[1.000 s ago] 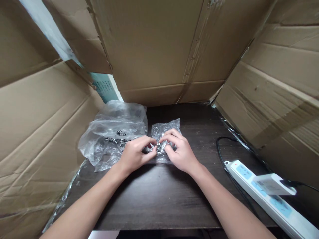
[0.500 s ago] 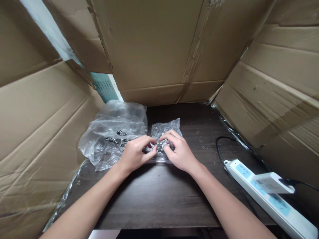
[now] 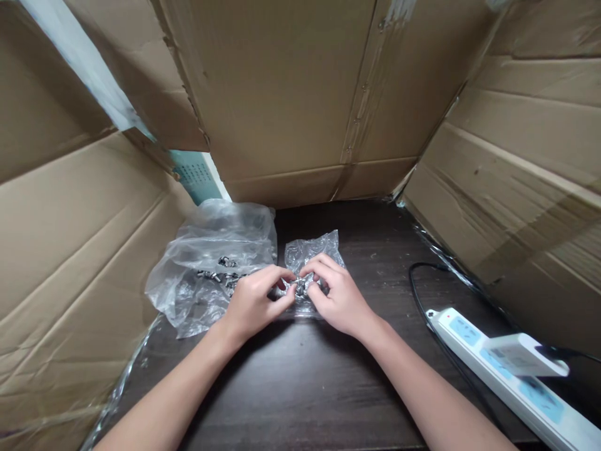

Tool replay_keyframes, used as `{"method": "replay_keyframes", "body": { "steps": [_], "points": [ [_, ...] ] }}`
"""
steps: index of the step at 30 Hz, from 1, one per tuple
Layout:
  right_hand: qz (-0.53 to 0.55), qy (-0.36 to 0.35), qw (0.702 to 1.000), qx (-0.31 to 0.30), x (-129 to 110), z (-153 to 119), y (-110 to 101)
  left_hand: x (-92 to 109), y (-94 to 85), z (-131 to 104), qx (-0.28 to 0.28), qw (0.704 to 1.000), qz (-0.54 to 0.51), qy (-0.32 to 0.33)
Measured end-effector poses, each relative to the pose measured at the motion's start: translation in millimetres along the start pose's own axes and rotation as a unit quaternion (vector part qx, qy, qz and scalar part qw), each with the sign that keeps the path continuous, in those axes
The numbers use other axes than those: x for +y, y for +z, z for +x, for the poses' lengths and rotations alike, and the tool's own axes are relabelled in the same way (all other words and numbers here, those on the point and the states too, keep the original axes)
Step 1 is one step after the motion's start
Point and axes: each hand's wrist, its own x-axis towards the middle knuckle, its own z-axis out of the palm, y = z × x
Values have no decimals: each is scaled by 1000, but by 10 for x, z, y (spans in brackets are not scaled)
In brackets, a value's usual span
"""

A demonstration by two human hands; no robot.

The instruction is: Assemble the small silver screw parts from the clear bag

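Hardly anything has moved since the earlier frame: everything sits slightly lower in view, and both hands keep to their place. At centre, a small silvery metal piece (image 3: 299, 281) sits between the fingertips, over a small crinkled clear plastic bag (image 3: 312, 248) with more metal bits showing. From where I stand, the left hand (image 3: 258, 297) seems to pinch it between thumb and forefinger; the right hand (image 3: 341, 293) curls close beside it, and I can't tell whether it grips. I'd hold the piece steady with the left and turn or shift it lightly with the right, low over the bag to catch a slip. Left of centre, a larger clear plastic bag (image 3: 220, 232) holds dark, shiny metal fasteners (image 3: 218, 275). As for writing, a teal printed sheet (image 3: 196, 174) at upper left bears rows of characters, too small to read; on the white block-shaped plug (image 3: 526, 356) at lower right, a greyish label is illegible.
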Motion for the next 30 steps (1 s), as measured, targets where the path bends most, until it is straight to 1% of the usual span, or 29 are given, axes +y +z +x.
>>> {"method": "replay_keyframes", "body": {
  "steps": [5, 9, 13, 17, 21, 23, 28, 30],
  "points": [
    [-16, 15, 1000, -13, 78, -1, 41, 0, 34, -23, -10, 1000, -14, -4],
    [-17, 36, 999, 4, 99, 9, 8, -2, 34, -7, -10, 1000, -10, -8],
    [-1, 36, 999, 10, 74, 25, -29, 14, 22, 9, -1, 1000, -9, -4],
    [-5, 35, 999, -15, 60, 16, -16, 27, 30, -1, -8, 1000, -14, 0],
    [-31, 27, 998, -39, 80, 3, -17, 20, 35, -7, -7, 1000, -11, 3],
    [-34, 26, 999, -33, 80, 6, -37, 13, 29, -6, -6, 1000, -9, 1],
    [-8, 8, 1000, 18, 32, 23, -85, -2, 20, -12, -10, 1000, 0, 2],
    [-8, 5, 1000, 14, 17, 24, -82, -6, 24, -17, -13, 1000, 4, 13]
  ]
}}
